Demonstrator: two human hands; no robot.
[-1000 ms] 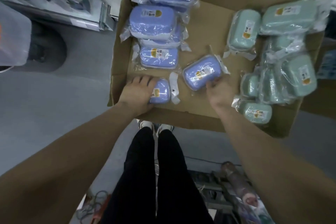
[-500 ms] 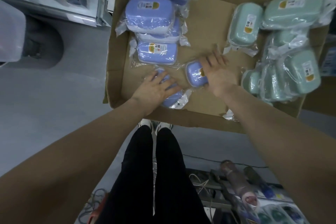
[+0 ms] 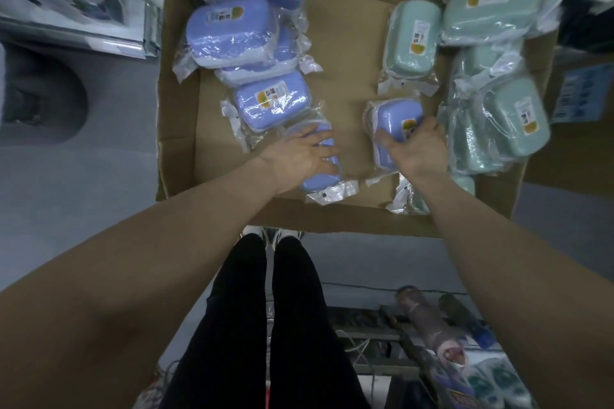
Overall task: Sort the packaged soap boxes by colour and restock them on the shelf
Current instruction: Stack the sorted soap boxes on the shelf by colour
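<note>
Two colours of packaged soap box lie in the open cardboard carton (image 3: 332, 217) in front of me, each sealed in clear crinkled plastic. Blue ones run down the left side in a loose overlapping line: the blue stack (image 3: 232, 31) starts at the far edge and ends at the nearest blue soap box (image 3: 320, 180), close to the near wall. My left hand (image 3: 299, 158) rests on top of that nearest one. Its fingers (image 3: 320, 138) lie fairly straight and spread across the pack, pressing on it and not curled round it.

My right hand (image 3: 413, 151) is further right, over the bare middle strip of the carton floor. It holds the lone blue soap box (image 3: 395, 119), thumb on the near left side and the other fingers (image 3: 429, 124) wrapped over its far right corner. A yellow and white sticker shows just beside those fingertips. This box is tilted, and I cannot tell whether it touches the cardboard. It sits just beside the green soap boxes (image 3: 515, 116), which are heaped along the right side, some upright on edge and some flat. One more green pack (image 3: 465, 184) pokes out by my right wrist at the near wall.

Below the carton I see my black trousers (image 3: 265, 309) and white shoes (image 3: 277, 233) on the grey floor (image 3: 83, 176). At the lower right is a low rack (image 3: 382, 335) of blurred bottles.
</note>
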